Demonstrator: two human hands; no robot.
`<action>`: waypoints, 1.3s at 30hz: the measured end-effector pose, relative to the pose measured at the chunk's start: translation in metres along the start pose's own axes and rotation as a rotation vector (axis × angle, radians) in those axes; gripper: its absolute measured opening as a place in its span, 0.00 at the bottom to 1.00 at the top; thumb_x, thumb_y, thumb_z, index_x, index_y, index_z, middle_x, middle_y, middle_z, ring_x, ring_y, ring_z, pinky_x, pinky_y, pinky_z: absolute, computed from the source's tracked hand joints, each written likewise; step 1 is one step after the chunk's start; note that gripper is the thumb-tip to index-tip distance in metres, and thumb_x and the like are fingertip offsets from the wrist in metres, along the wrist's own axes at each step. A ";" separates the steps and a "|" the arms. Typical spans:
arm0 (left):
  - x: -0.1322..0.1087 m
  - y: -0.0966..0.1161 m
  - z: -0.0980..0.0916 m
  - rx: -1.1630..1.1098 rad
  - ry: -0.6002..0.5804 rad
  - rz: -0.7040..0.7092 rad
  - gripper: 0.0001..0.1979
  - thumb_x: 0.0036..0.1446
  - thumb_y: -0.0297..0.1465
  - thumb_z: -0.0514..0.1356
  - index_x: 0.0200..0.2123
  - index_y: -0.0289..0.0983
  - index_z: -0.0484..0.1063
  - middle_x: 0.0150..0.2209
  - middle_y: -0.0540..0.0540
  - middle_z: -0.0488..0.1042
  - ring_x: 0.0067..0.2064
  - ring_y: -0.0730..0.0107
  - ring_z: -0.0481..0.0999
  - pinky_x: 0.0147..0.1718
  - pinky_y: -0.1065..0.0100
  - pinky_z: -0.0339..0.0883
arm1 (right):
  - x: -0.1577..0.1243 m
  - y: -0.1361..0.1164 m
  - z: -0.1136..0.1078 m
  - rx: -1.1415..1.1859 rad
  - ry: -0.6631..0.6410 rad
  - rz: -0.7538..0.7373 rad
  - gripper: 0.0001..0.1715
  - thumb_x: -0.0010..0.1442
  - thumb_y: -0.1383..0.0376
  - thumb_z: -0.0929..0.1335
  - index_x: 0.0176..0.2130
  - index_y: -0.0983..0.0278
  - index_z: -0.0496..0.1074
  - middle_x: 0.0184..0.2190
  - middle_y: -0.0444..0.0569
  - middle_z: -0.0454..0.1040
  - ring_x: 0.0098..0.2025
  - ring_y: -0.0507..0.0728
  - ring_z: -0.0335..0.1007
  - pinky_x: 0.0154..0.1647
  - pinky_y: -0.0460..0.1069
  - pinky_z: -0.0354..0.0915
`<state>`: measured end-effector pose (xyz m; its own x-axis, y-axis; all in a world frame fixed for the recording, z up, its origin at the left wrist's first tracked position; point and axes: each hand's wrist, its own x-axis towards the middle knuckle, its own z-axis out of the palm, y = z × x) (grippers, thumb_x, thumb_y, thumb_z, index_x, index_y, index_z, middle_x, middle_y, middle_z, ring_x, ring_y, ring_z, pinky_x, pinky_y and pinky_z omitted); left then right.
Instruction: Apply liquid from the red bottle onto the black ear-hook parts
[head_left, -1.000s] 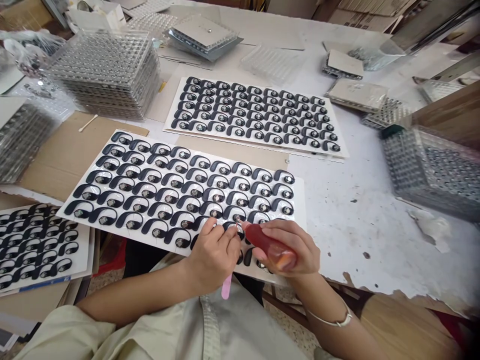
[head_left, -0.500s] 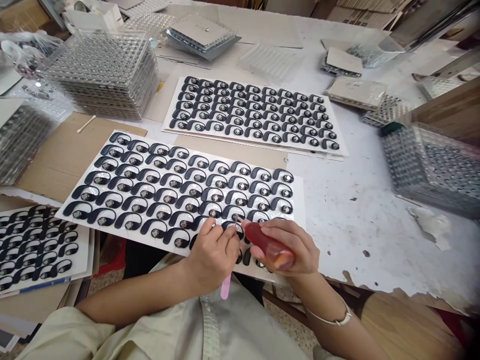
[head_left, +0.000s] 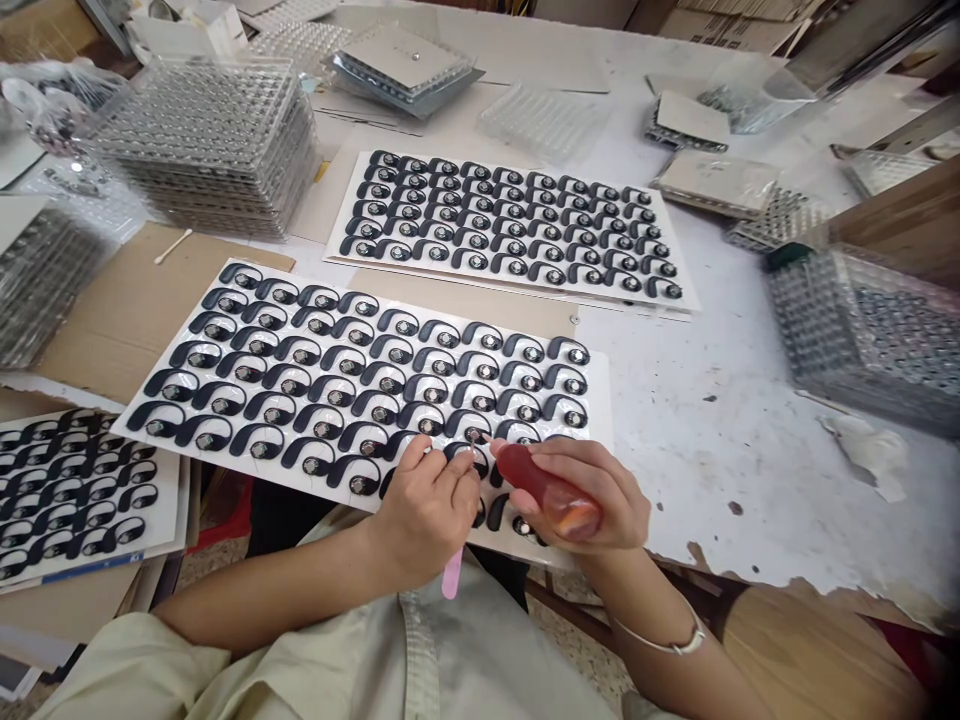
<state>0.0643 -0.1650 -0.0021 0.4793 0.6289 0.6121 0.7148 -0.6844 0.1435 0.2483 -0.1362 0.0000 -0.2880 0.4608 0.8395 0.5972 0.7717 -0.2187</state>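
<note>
My left hand (head_left: 429,505) is closed around pink tweezers (head_left: 451,577); their flat end sticks out below the fist and their thin tips show above it. In my right hand (head_left: 592,485) is a red squeeze bottle (head_left: 544,485), tilted so its narrow nozzle points left, close to the tweezer tips. Both hands are over the near right part of a white board (head_left: 217,462) carrying rows of black hook-shaped pieces (head_left: 319,458), each with a small round metallic part. My hands and the bottle hide some of these pieces.
Behind lies a second filled board (head_left: 686,296); another (head_left: 75,500) is at lower left. Stacked clear trays (head_left: 202,150) stand at back left, more trays (head_left: 870,330) at right. A cotton swab (head_left: 173,247) rests on cardboard (head_left: 112,310). Crumpled tissue (head_left: 866,450) lies right.
My right hand has moved slightly right with the red bottle, so the nozzle is a little farther from the tweezer tips. My left hand stays in place.
</note>
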 end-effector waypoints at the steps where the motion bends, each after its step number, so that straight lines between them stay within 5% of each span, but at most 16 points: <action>1: 0.000 0.000 0.000 -0.001 -0.002 -0.002 0.07 0.60 0.20 0.55 0.31 0.31 0.70 0.37 0.38 0.79 0.27 0.70 0.69 0.38 0.57 0.68 | 0.000 0.000 0.000 -0.001 0.004 0.004 0.19 0.54 0.58 0.72 0.43 0.64 0.69 0.25 0.48 0.74 0.26 0.55 0.73 0.20 0.47 0.71; 39: -0.006 0.000 0.006 -0.040 0.007 -0.042 0.05 0.59 0.20 0.57 0.31 0.31 0.69 0.36 0.41 0.79 0.26 0.71 0.67 0.36 0.60 0.66 | -0.002 -0.001 -0.004 0.013 0.025 0.032 0.14 0.56 0.59 0.70 0.37 0.67 0.69 0.24 0.49 0.72 0.25 0.54 0.72 0.20 0.48 0.69</action>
<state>0.0644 -0.1660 -0.0104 0.4461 0.6548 0.6101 0.7130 -0.6720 0.2000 0.2514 -0.1399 0.0008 -0.2503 0.4743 0.8441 0.5959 0.7626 -0.2518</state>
